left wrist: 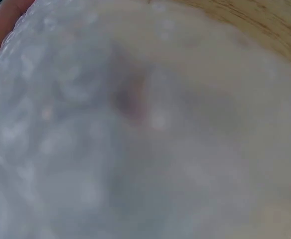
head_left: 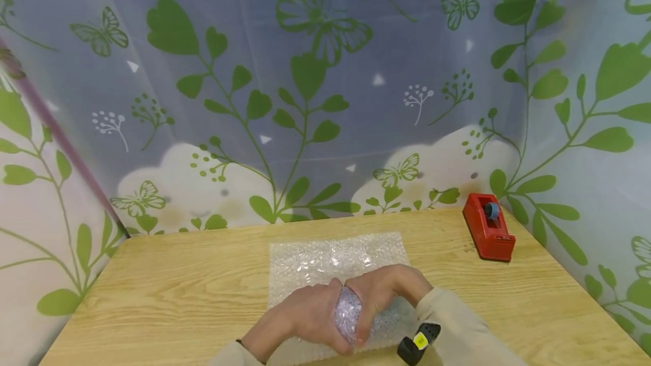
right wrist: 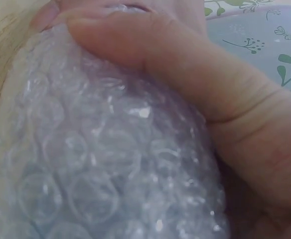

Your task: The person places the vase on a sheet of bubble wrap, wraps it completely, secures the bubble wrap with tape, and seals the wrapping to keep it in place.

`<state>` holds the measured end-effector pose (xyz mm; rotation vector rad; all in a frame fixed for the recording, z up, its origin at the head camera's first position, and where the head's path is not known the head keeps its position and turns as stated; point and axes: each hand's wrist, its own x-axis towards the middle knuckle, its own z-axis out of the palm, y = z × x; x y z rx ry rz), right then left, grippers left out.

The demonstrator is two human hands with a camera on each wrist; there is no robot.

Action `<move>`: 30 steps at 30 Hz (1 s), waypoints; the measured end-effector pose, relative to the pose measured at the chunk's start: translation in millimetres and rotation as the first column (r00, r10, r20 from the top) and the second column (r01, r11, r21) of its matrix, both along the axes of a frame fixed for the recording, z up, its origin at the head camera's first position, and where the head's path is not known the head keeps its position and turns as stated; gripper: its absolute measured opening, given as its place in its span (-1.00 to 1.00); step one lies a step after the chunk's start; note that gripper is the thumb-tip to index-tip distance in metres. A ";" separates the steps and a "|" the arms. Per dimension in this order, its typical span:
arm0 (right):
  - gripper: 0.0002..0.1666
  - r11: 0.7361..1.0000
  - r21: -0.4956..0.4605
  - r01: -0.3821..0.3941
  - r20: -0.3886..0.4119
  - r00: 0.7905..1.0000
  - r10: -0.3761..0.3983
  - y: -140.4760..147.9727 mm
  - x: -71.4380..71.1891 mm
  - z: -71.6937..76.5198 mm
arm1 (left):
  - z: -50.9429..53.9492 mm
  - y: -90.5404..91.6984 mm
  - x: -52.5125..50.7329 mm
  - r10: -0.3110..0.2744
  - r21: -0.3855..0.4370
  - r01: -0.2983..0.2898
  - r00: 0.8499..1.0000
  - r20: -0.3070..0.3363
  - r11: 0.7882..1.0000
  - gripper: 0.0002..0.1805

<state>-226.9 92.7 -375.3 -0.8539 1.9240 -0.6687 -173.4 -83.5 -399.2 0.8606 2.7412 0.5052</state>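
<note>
A sheet of bubble wrap (head_left: 305,264) lies on the wooden table, and its near part is wrapped round a rounded, pale purple-grey object (head_left: 348,312) whose kind I cannot tell. My left hand (head_left: 315,312) grips this bundle from the left, my right hand (head_left: 378,298) from the right, thumbs close together on top. In the right wrist view the right thumb (right wrist: 185,69) lies along the bubble wrap (right wrist: 105,149), curled over the bundle. Blurred bubble wrap (left wrist: 85,139) fills most of the left wrist view, with a finger (left wrist: 3,30) at its upper left corner.
A red tape dispenser (head_left: 488,227) with a blue roll stands at the back right of the table (head_left: 168,292). Patterned curtains (head_left: 234,89) hang behind and along both sides. A black strap device (head_left: 419,343) with a yellow label sits by the right sleeve.
</note>
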 end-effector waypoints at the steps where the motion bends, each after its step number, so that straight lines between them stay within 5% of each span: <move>1: -0.46 1.000 -0.007 -0.003 0.000 1.000 0.003 0.4 0.0 -0.1 | 0.1 0.6 -0.4 -0.002 -0.001 0.002 1.000 0.000 1.000 -0.25; 10: -0.32 0.991 -0.133 -0.006 0.005 1.000 0.007 7.6 -0.2 -6.5 | 2.7 3.4 -4.9 -0.033 -0.026 0.033 0.999 0.002 0.999 -0.24; 15: -0.21 0.981 -0.190 0.026 -0.072 0.997 -0.041 13.3 4.7 -8.7 | 6.7 3.7 -3.9 -0.014 -0.044 0.014 1.000 0.010 0.999 -0.14; 18: -0.01 0.988 -0.134 0.081 -0.200 0.974 -0.106 16.6 9.6 -6.4 | 8.2 4.3 -3.3 -0.012 -0.054 0.012 1.000 0.006 0.998 -0.07; 22: 0.34 0.987 -0.040 0.158 -0.382 0.910 -0.161 19.6 18.8 -1.0 | 9.2 4.5 -4.3 -0.024 -0.060 0.025 0.999 0.024 0.998 -0.05; 25: 0.35 0.984 -0.043 0.171 -0.486 0.857 -0.170 20.4 27.0 1.6 | 9.3 4.2 -4.9 -0.025 -0.062 0.028 0.999 0.041 0.998 -0.07; 30: 0.18 0.990 -0.064 0.124 -0.682 0.719 -0.135 19.2 40.9 4.6 | 10.2 5.6 -4.7 -0.024 -0.079 0.027 0.999 0.032 0.997 -0.15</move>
